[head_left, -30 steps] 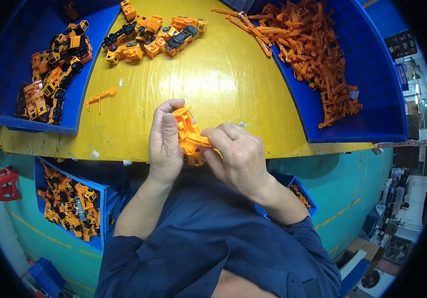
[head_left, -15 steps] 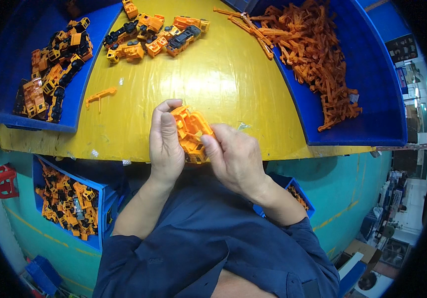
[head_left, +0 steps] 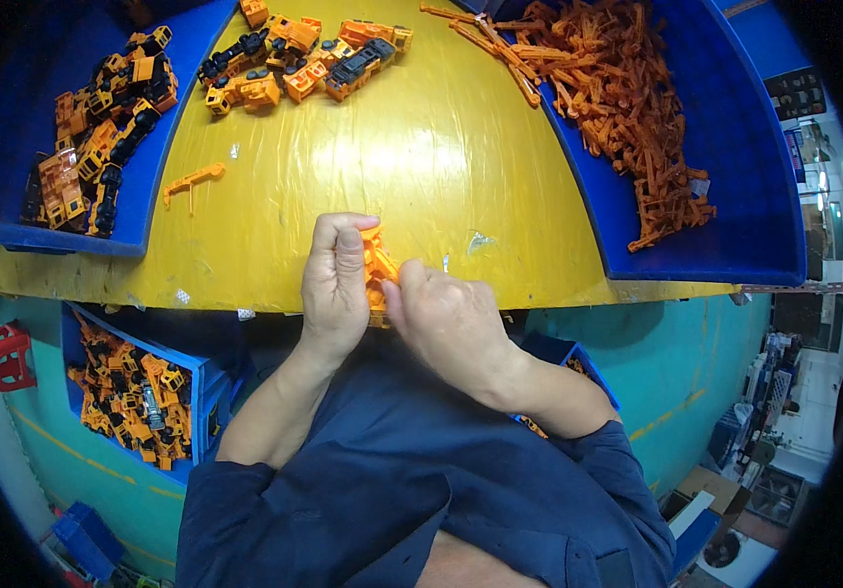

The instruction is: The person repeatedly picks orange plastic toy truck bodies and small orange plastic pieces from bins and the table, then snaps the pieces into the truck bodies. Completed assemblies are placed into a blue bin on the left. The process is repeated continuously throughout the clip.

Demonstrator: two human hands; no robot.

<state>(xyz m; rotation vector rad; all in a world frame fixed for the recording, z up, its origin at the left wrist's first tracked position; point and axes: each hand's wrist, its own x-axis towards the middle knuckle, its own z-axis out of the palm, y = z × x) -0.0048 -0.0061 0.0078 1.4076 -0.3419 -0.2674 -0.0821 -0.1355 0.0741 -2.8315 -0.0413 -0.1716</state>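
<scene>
Close to the table's near edge, my left hand point(head_left: 335, 284) is closed around an orange toy truck point(head_left: 377, 263), its thumb along the near side. My right hand point(head_left: 449, 318) is closed on the truck's right side, thumb and fingers pinching an orange arm part point(head_left: 383, 262) that lies against the truck. Both hands hide much of the toy, so how the arm sits on it cannot be made out. A loose orange toy crane arm point(head_left: 196, 178) lies on the yellow table point(head_left: 284, 211) to the left.
Toy trucks point(head_left: 309, 64) cluster at the table's far side. A blue bin point(head_left: 162, 147) of trucks stands left; another blue bin point(head_left: 745, 186), heaped with orange arms point(head_left: 608, 88), stands right. Below the table are a blue crate point(head_left: 201, 412) of toys and a red stool point(head_left: 7, 357).
My right hand has turned and shifted slightly left, covering more of the truck. The truck now appears narrower between my hands, and my left hand sits a little lower.
</scene>
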